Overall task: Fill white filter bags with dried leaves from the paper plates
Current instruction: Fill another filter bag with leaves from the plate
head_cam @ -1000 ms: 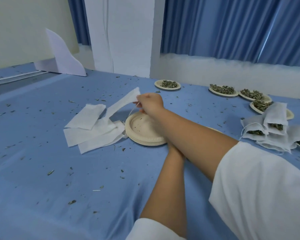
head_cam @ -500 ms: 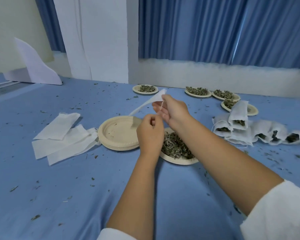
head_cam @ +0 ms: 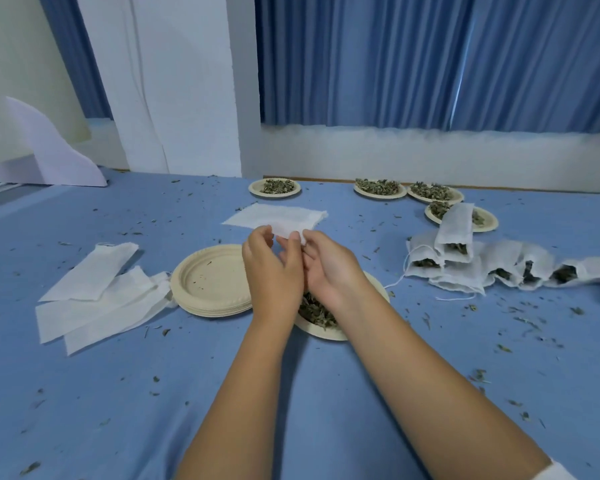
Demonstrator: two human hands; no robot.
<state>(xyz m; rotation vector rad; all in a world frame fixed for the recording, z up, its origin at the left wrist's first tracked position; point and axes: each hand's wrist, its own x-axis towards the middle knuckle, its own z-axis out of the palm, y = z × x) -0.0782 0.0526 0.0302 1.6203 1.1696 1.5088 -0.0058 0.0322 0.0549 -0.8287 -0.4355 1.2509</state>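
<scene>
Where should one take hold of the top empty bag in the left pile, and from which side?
Likely the far end, pinched from the right: the top bag lies flat, and that end sticks out past the bags beneath.

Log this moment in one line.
left hand: pinches filter bag; right hand: pinches same bag; bag: flat, unfilled; plate of leaves: under wrists

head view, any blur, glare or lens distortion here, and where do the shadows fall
Head view: wide-angle bend, the pillar and curtains fan outward toward the top; light soft and even, no glare; faint shadow on the blue cloth between the forearms; left hand, right hand and filter bag slightly soft; far plates of leaves still readable.
</scene>
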